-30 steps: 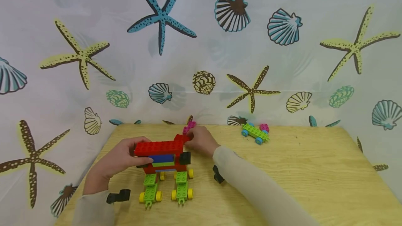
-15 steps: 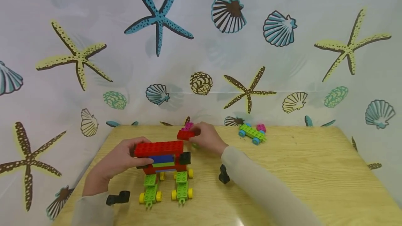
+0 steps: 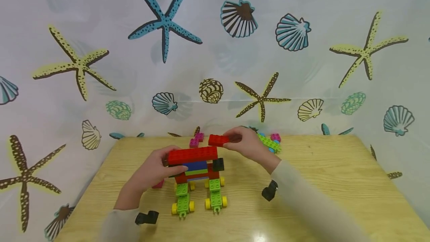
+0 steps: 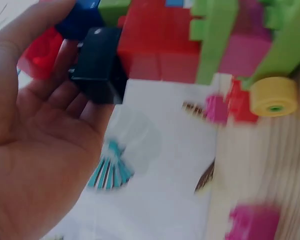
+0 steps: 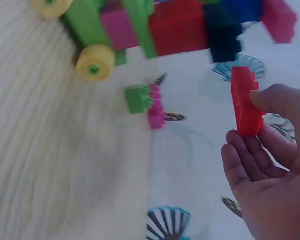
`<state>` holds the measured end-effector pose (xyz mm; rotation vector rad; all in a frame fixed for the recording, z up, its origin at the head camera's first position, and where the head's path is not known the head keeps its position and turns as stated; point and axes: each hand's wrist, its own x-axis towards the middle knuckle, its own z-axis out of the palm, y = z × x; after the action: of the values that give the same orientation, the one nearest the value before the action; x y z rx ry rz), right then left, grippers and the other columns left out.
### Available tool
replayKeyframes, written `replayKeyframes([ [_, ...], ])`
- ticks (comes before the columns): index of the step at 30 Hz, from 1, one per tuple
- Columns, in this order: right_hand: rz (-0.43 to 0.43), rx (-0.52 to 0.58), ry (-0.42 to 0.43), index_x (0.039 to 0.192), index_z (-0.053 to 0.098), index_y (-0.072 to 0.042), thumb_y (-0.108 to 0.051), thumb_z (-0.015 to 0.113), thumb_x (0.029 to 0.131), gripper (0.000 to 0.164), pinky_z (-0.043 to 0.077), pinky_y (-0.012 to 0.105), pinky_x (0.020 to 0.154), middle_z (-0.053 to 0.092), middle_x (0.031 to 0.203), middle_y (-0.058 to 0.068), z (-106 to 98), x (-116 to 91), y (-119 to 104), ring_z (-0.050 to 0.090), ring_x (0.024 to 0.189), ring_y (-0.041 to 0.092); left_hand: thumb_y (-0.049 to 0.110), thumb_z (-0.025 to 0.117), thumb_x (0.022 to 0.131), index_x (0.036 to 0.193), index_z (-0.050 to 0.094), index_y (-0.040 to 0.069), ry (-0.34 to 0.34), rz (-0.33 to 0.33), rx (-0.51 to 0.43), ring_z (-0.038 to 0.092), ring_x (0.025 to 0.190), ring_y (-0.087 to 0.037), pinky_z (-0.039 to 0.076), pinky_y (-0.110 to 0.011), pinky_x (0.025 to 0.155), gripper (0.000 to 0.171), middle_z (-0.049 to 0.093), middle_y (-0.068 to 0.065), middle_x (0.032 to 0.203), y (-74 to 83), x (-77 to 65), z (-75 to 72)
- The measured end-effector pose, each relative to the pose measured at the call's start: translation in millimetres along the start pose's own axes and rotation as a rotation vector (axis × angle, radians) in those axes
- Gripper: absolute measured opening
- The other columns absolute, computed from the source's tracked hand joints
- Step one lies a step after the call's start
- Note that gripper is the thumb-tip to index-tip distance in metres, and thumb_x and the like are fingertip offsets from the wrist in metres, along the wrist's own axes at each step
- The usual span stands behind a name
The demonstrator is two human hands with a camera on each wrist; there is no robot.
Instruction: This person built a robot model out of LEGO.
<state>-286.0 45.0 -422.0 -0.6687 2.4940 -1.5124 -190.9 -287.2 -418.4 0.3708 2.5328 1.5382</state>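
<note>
A toy vehicle of stacked building bricks (image 3: 193,155) has a long red top, blue and green bricks under it, black bricks at its ends and two green wheeled bases (image 3: 183,201) with yellow wheels. My left hand (image 3: 151,171) grips its left end, thumb along the near side and fingers behind. In the left wrist view a black brick (image 4: 100,65) lies against those fingers. Above the vehicle's right end, my right hand (image 3: 250,143) pinches a loose red brick (image 3: 217,140) between thumb and fingers. The right wrist view shows that red brick (image 5: 245,102) apart from the vehicle.
Pink bricks (image 3: 196,140) lie at the table's back edge, behind the vehicle. Farther right are a green car base (image 3: 268,143) with blue wheels and another pink brick (image 3: 276,136). A patterned curtain (image 3: 215,47) hangs behind the wooden table (image 3: 319,182).
My right hand has raised the red brick from behind the vehicle and carried it rightward. The left hand has shifted the vehicle to the right, and a pink brick now shows beside it.
</note>
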Motion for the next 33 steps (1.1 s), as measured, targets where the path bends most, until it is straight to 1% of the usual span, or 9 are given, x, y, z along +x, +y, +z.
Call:
replayKeyframes([
  [3,0.006,0.058,0.001,0.137,0.077,-0.009,-0.021,0.081,0.104,0.035,0.065,0.039,0.100,0.080,0.131,0.014,-25.5,-19.4,-1.5,0.077,0.114,0.025,0.027,0.088,0.099,0.148,0.064,0.008,0.003,0.011,-0.021,0.074,0.120,-0.030,0.067,-0.030,0.096,0.058,0.071,-0.021,0.146,5.7,10.5,20.0],
  [6,0.008,0.118,-0.003,0.140,0.076,-0.008,-0.020,0.081,0.105,0.037,0.065,0.034,0.099,0.079,0.135,0.015,-46.1,-36.6,-3.4,0.077,0.117,0.025,0.025,0.088,0.099,0.151,0.063,0.008,-0.004,0.024,-0.048,0.074,0.123,-0.032,0.067,-0.031,0.097,0.061,0.069,-0.021,0.149,8.3,19.9,38.0],
  [9,0.005,0.164,-0.007,0.142,0.075,-0.008,-0.019,0.080,0.105,0.039,0.063,0.029,0.098,0.077,0.139,0.016,-61.8,-51.1,-4.7,0.075,0.118,0.023,0.023,0.088,0.099,0.152,0.062,0.009,-0.017,0.045,-0.079,0.074,0.125,-0.032,0.066,-0.028,0.098,0.061,0.070,-0.020,0.150,10.9,27.8,55.6],
  [12,-0.008,0.185,-0.004,0.143,0.074,-0.007,-0.018,0.079,0.106,0.039,0.063,0.027,0.095,0.077,0.138,0.016,-71.4,-64.1,-6.0,0.075,0.115,0.020,0.020,0.088,0.099,0.148,0.065,0.009,-0.027,0.073,-0.115,0.074,0.123,-0.031,0.065,-0.026,0.098,0.055,0.072,-0.019,0.146,14.6,35.0,72.7],
  [16,-0.039,0.186,-0.002,0.141,0.075,-0.007,-0.016,0.079,0.105,0.037,0.063,0.025,0.095,0.078,0.135,0.016,-73.9,-78.1,-8.4,0.075,0.113,0.019,0.021,0.088,0.099,0.140,0.068,0.010,-0.037,0.082,-0.143,0.074,0.117,-0.026,0.064,-0.025,0.097,0.047,0.075,-0.017,0.139,19.3,42.1,90.6],
  [20,-0.070,0.200,-0.015,0.141,0.074,-0.005,-0.015,0.079,0.106,0.037,0.064,0.025,0.096,0.078,0.134,0.018,-71.0,-86.3,-8.2,0.076,0.113,0.020,0.020,0.088,0.099,0.138,0.069,0.010,-0.049,0.107,-0.157,0.076,0.112,-0.026,0.064,-0.027,0.095,0.044,0.077,-0.016,0.136,26.2,47.6,104.5],
  [22,-0.074,0.209,-0.007,0.141,0.074,-0.004,-0.014,0.078,0.106,0.037,0.064,0.025,0.096,0.077,0.134,0.020,-70.6,-89.6,-7.6,0.076,0.113,0.022,0.020,0.087,0.100,0.138,0.070,0.011,-0.057,0.123,-0.159,0.077,0.111,-0.026,0.064,-0.028,0.095,0.043,0.077,-0.016,0.136,30.7,50.9,111.5],
  [28,-0.097,0.193,0.039,0.139,0.075,-0.004,-0.011,0.078,0.105,0.035,0.063,0.024,0.095,0.077,0.133,0.020,-74.7,-99.5,-5.5,0.075,0.113,0.023,0.024,0.086,0.101,0.138,0.070,0.012,-0.093,0.137,-0.164,0.077,0.113,-0.026,0.065,-0.034,0.097,0.042,0.076,-0.015,0.139,41.3,58.5,130.8],
  [33,-0.134,0.190,0.026,0.140,0.074,-0.001,-0.008,0.078,0.105,0.036,0.064,0.024,0.093,0.072,0.133,0.021,-78.7,-105.8,-3.9,0.074,0.112,0.024,0.023,0.086,0.101,0.139,0.070,0.013,-0.099,0.144,-0.175,0.077,0.117,-0.028,0.066,-0.041,0.102,0.043,0.076,-0.013,0.141,46.8,61.3,140.1],
])
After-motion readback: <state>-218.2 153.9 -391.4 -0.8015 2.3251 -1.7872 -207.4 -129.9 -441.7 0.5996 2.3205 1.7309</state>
